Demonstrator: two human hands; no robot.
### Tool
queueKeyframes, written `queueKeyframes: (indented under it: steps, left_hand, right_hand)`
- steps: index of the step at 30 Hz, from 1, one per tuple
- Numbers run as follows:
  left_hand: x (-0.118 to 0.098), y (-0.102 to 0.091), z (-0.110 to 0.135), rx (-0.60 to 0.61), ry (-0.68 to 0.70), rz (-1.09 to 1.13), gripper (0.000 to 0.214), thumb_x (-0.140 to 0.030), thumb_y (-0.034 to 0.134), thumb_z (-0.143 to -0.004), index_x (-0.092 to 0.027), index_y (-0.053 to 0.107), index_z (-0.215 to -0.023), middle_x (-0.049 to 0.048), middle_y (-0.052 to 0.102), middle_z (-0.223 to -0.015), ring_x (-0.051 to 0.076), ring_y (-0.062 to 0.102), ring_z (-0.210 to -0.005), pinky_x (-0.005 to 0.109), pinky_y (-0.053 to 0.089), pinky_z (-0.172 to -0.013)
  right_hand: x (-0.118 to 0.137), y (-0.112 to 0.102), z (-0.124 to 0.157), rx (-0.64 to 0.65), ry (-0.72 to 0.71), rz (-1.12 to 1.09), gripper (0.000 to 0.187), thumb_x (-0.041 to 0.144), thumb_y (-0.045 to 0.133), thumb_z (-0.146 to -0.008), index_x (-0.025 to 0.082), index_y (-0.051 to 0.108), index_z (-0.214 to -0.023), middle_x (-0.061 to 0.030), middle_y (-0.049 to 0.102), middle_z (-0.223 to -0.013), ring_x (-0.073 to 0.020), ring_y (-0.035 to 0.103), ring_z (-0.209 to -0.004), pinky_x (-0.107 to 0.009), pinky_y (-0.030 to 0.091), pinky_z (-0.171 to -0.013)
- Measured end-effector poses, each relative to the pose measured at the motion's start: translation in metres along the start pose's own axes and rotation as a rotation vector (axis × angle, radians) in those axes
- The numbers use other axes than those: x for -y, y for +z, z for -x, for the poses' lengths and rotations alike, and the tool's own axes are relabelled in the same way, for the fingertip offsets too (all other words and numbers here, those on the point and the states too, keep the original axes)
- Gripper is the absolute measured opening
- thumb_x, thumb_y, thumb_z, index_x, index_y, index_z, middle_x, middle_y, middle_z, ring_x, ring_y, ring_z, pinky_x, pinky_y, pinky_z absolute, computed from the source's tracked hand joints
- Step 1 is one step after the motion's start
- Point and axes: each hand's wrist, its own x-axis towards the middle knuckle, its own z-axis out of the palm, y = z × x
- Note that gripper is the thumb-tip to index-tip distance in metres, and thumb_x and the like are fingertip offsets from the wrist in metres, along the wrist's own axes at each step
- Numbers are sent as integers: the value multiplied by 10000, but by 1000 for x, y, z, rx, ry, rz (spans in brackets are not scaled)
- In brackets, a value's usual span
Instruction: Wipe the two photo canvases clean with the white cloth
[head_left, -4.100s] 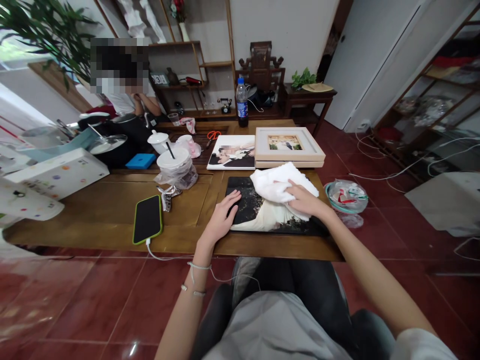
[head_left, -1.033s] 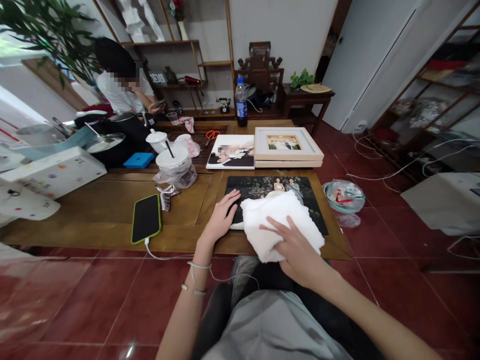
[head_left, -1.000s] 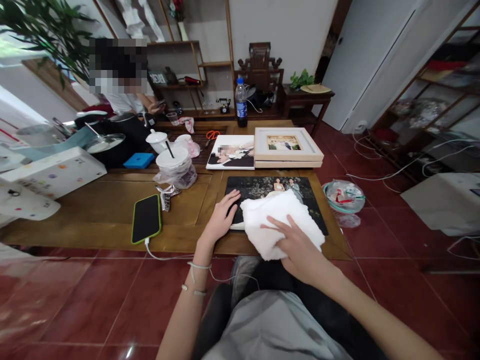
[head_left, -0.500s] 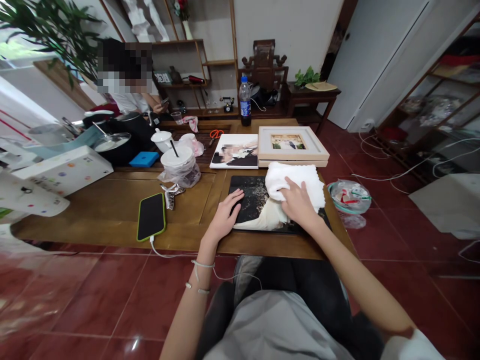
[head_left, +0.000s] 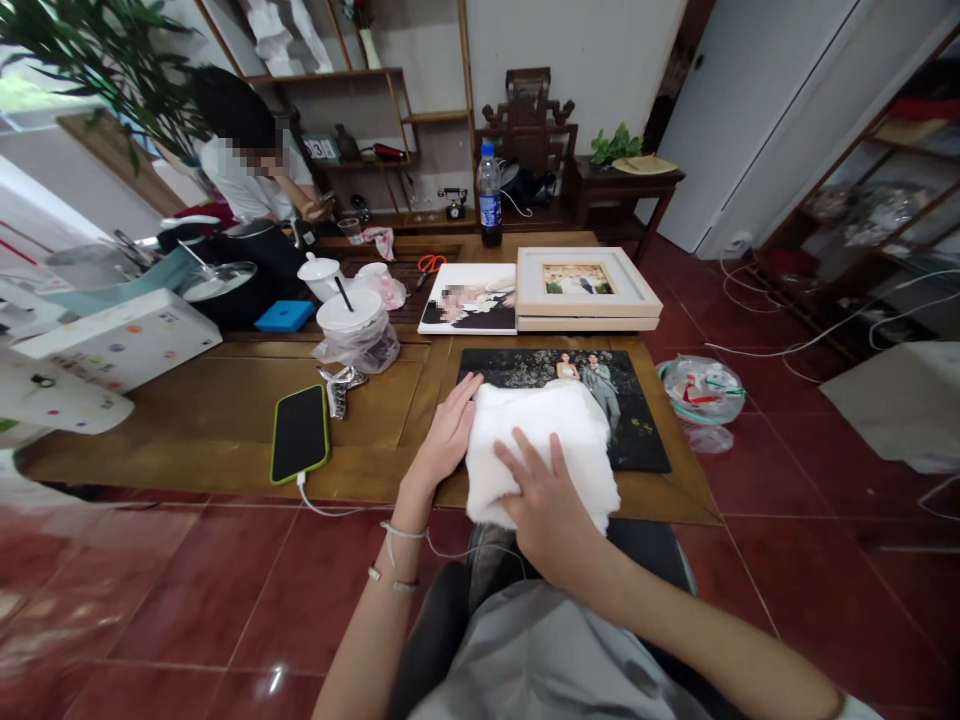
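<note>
A dark photo panel (head_left: pixel 641 420) lies flat at the table's front edge, printed with two people in wedding clothes. Over its left and lower part is spread a white fluffy towel (head_left: pixel 536 412), which hangs past the front edge. My right hand (head_left: pixel 551 510) presses on the towel with fingers spread, the thumb partly sunk in its pile, and holds it against the panel. My left hand (head_left: pixel 448 430) rests with fingers stretched out at the panel's left edge, beside the towel. The towel hides much of the print.
Behind the panel lie a white-edged photo print (head_left: pixel 469 300) and framed pictures (head_left: pixel 589 290). A phone (head_left: pixel 300 432) on a charging cable, a lidded cup (head_left: pixel 352 325), orange scissors (head_left: pixel 431 264) and a bottle (head_left: pixel 490 200) are also on the table. Someone sits at the far left (head_left: pixel 247 180).
My right hand has drawn the towel from the panel's upper right to its lower left. The printed couple now shows. My left hand has stayed at the left edge.
</note>
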Motion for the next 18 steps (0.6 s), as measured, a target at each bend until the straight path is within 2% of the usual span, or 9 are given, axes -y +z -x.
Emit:
queueKeyframes:
  steps: [3,5,8,10,14,18]
  left_hand:
    - [0,1,-2,-28,55,-31,418,-310,268,-960,-226,438,-1333,65,437,-1406,185,358,-1324,415,253,-1119]
    - [2,1,-3,-29,98,-50,406,-287,283,-956,-205,472,-1306,77,474,-1373,178,386,-1302,399,274,-1115]
    - [3,2,-5,-19,131,-70,384,-257,316,-945,-199,504,-1275,81,497,-1354,180,400,-1293,409,284,-1113]
    - [3,2,-5,-17,135,-78,375,-242,339,-936,-208,510,-1269,76,496,-1358,186,398,-1296,427,283,-1112]
    - [3,1,-5,-24,147,-73,366,-222,372,-922,-206,527,-1254,76,503,-1354,190,406,-1295,436,295,-1108]
    - [4,1,-5,-29,159,-64,362,-213,380,-918,-216,539,-1242,67,511,-1348,197,414,-1292,451,307,-1100]
  right_hand:
    - [0,-8,14,80,-59,-110,252,100,492,-739,182,709,-837,-88,392,-1440,-343,199,-1369,-654,87,-1073]
    - [-9,-15,22,98,-50,-180,355,49,464,-662,179,704,-889,-70,434,-1413,-292,222,-1372,-608,88,-1102]
    - [-29,-23,32,52,2,-238,593,-4,398,-561,181,657,-1061,-57,479,-1378,-217,277,-1359,-539,109,-1131]
    - [-44,-27,36,-1,55,-240,659,-9,373,-547,177,623,-1128,-71,467,-1385,-198,332,-1333,-508,142,-1137]
    - [-78,-30,40,-71,182,-215,504,13,368,-592,163,669,-967,-76,458,-1387,-224,394,-1297,-473,207,-1131]
    - [-115,-30,39,-162,289,-187,413,32,374,-630,201,667,-866,-34,575,-1280,-235,463,-1245,-464,235,-1119]
